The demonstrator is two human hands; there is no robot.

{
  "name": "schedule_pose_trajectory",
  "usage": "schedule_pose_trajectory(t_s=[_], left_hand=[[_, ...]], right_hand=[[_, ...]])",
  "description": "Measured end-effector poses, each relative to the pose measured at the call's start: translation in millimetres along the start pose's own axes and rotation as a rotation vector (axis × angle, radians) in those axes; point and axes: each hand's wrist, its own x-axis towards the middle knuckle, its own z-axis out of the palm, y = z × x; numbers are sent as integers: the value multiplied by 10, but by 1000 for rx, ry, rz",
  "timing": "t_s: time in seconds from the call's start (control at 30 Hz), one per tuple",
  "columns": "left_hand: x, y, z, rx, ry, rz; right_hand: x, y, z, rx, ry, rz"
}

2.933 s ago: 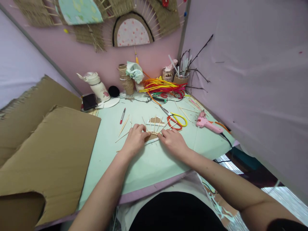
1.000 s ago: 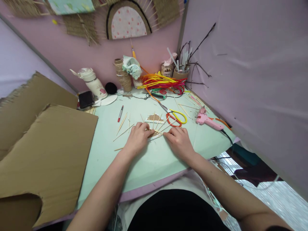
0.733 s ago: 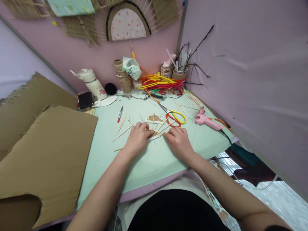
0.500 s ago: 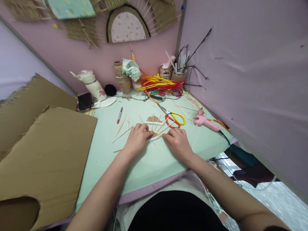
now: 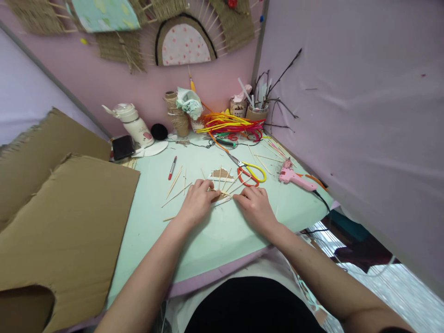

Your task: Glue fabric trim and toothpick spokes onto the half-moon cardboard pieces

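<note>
A small cardboard piece with a white edge lies on the table, thin wooden sticks fanning out from it. My left hand rests at its left side, fingers curled and thumb tip pressing a stick against the cardboard. From the other side, my right hand pinches the right end of that stick between thumb and forefinger. Just behind is a half-round cardboard piece with a white rim, partly under the sticks. Orange-and-yellow scissors lie behind my right hand. My hands partly cover the work.
Loose sticks and a red-tipped pen lie to the left. A pink glue gun sits at the right, its cord over the edge. Large cardboard sheets cover the left side. Colourful cords, twine and a bottle stand behind.
Both hands keep almost the same place and grip on the stick. The whole view has shifted very slightly; the objects on the table have not moved.
</note>
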Motion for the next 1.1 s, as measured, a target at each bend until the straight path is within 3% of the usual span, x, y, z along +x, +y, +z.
schedule_pose_trajectory(t_s=[1.1], left_hand=[[-7,-7,10,-39,4,3]], right_hand=[[-2,-1,-13,6,-11,5]])
